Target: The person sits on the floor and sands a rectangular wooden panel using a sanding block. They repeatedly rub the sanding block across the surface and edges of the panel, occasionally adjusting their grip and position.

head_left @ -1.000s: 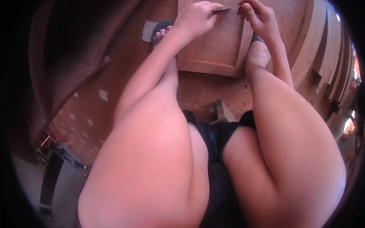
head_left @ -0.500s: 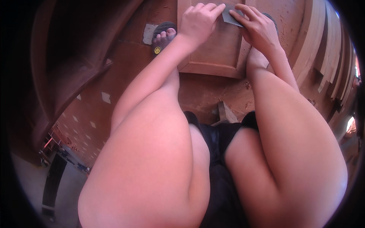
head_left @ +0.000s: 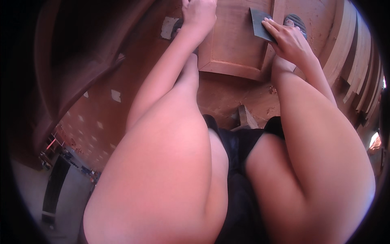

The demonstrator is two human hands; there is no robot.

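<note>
A wooden panel [head_left: 231, 51] with a raised frame lies between my feet, at the top of the view. My right hand [head_left: 289, 42] is over its right rail, closed on a thin grey-green sheet of sandpaper [head_left: 260, 25]. The sheet sticks out to the left of my fingers, tilted over the panel. My left hand [head_left: 200, 15] is at the panel's left rail, apart from the sandpaper. The upper edge of the view cuts off most of its fingers, so its grip is hidden.
Long curved wooden strips [head_left: 347, 53] stand stacked on the right. A dark wooden piece [head_left: 81, 69] fills the upper left. Wood shavings [head_left: 271, 110] and a small wooden block [head_left: 246, 118] lie on the reddish floor. My sandalled right foot [head_left: 295, 24] is beside the panel.
My hands have moved apart. The left has gone up and left, off the sandpaper's edge; the right has shifted right and down with the sheet, which now shows more fully.
</note>
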